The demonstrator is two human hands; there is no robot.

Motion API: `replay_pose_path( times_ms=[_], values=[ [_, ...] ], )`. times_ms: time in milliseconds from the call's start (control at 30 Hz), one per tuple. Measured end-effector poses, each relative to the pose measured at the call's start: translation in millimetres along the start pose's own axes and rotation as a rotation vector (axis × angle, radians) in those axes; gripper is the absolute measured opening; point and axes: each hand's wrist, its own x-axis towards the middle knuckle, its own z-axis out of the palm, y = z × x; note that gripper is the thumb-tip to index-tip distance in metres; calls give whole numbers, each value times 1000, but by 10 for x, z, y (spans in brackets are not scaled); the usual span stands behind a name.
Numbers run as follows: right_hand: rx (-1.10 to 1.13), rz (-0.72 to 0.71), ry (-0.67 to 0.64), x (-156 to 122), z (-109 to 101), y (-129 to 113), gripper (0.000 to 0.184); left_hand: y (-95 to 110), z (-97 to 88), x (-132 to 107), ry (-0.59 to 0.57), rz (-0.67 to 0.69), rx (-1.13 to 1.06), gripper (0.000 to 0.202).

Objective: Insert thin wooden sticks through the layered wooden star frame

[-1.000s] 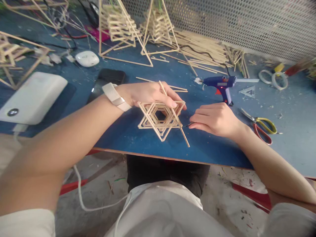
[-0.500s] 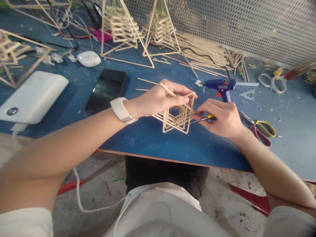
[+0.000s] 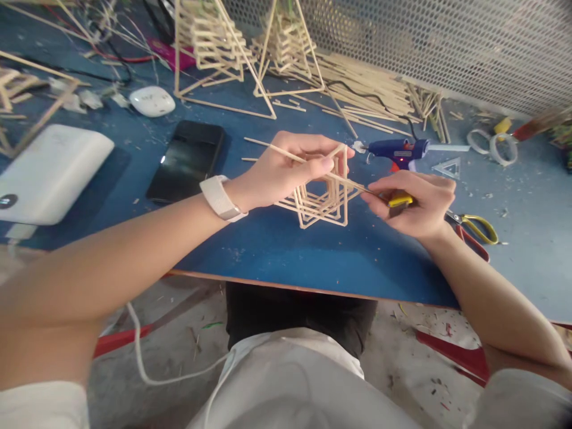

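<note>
My left hand [image 3: 286,170] grips a star-shaped frame of layered wooden sticks [image 3: 324,205], tilted up on its edge over the blue table [image 3: 268,244]. A long thin stick [image 3: 277,150] runs under my left fingers and across the frame toward my right hand. My right hand [image 3: 417,202] is closed on a small yellow-handled tool [image 3: 399,201] whose tip meets the stick at the frame's right side. The tool's tip is too small to make out.
A blue glue gun [image 3: 397,152] lies just behind my right hand, yellow-and-red scissors [image 3: 473,229] to its right. A black phone [image 3: 187,159], a white box [image 3: 49,173] and a white puck [image 3: 152,101] sit left. Stick pyramids [image 3: 214,53] and loose sticks [image 3: 370,89] fill the back.
The stick frame went from lying flat on the table to being lifted and stood on edge. My right hand rose and moved right, now showing the yellow-handled tool.
</note>
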Motion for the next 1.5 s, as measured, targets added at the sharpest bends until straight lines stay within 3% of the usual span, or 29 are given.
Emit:
replay_pose_path(
  times_ms=[167, 300, 533, 700, 767, 1033, 1200, 1367, 1500],
  values=[
    [-121, -185, 33, 59, -76, -68, 17, 54, 27, -37, 47, 102, 33, 32],
    [-150, -225, 25, 65, -112, -96, 14, 62, 26, -36, 55, 144, 16, 31],
    [-104, -175, 85, 44, -97, -105, 8, 108, 44, -31, 5, 176, -42, 30],
    [-193, 151, -84, -18, -177, -185, 18, 200, 67, -81, 51, 67, 3, 27],
    [-182, 193, -102, -39, -200, -199, 22, 211, 68, -87, 50, 82, 11, 27],
    [-101, 220, -120, -29, -207, -231, 19, 229, 86, -77, 54, 70, 4, 21],
    [-17, 157, -88, -1, -198, -244, 13, 228, 79, -72, 34, 29, -39, 16],
    [-72, 232, -139, 57, -191, -277, 24, 249, 76, -83, 80, -10, -2, 23],
    [33, 105, -61, 103, -169, -229, 16, 270, 100, -87, 98, -112, 26, 28]
  ],
)
